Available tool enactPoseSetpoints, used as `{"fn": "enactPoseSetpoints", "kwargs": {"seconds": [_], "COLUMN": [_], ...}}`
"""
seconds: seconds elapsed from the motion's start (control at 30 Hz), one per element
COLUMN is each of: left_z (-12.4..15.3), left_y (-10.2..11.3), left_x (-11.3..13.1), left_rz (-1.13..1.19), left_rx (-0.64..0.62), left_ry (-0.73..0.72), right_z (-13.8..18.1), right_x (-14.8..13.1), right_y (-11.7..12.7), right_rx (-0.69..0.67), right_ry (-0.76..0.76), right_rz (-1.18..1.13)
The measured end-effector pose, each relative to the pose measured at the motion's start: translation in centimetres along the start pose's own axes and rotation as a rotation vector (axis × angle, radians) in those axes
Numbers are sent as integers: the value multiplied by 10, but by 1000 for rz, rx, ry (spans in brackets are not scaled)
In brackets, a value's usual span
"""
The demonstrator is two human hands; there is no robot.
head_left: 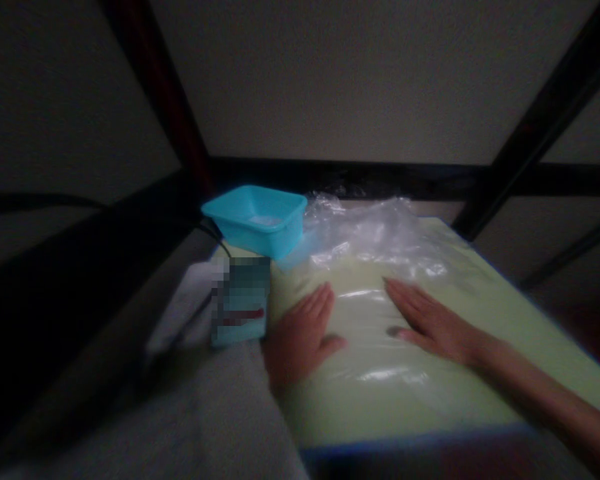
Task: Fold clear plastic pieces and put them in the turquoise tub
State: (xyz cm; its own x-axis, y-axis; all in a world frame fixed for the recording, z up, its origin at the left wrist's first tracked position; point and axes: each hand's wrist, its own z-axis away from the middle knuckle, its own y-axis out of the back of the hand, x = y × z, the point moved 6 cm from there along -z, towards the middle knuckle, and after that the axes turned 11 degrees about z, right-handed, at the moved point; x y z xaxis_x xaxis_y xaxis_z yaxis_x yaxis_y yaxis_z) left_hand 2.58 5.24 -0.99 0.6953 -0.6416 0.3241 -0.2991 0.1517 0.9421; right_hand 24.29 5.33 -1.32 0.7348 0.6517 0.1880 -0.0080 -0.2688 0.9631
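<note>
A sheet of clear plastic film (363, 313) lies over the pale yellow table top, shiny and slightly wrinkled near the front. My left hand (303, 340) rests flat on its left part, fingers stretched forward and thumb apart. On the right side of the film, my right hand (430, 323) lies flat too, with its fingers pointing forward and inward. Neither hand holds anything. Beyond both hands, the plastic bunches into a crumpled, glossy heap (375, 230). The picture is dim and somewhat blurred.
A turquoise plastic basin (290, 233) stands at the back left, with something pale inside. In front of it is a pixelated, boxy object (243, 300) beside a cable. Whitish cloth (220, 413) covers the lower left. The yellow table (510, 320) has a blue edge; dark beams frame the wall behind.
</note>
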Motion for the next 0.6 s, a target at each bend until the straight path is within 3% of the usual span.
{"fn": "enactPoseSetpoints", "kwargs": {"seconds": [0.17, 0.33, 0.5, 0.6], "left_z": [0, 1, 4, 7], "left_y": [-1, 6, 13, 11], "left_x": [-1, 2, 20, 27], "left_rz": [7, 34, 90, 111], "left_rx": [37, 95, 60, -7], "left_ry": [-26, -45, -239, -340], "right_z": [9, 25, 33, 74], "right_x": [7, -2, -33, -41], "right_y": [5, 37, 67, 59], "right_rx": [0, 32, -89, -77], "right_ry": [-20, -56, 74, -43], "right_rz": [-2, -82, -206, -287]}}
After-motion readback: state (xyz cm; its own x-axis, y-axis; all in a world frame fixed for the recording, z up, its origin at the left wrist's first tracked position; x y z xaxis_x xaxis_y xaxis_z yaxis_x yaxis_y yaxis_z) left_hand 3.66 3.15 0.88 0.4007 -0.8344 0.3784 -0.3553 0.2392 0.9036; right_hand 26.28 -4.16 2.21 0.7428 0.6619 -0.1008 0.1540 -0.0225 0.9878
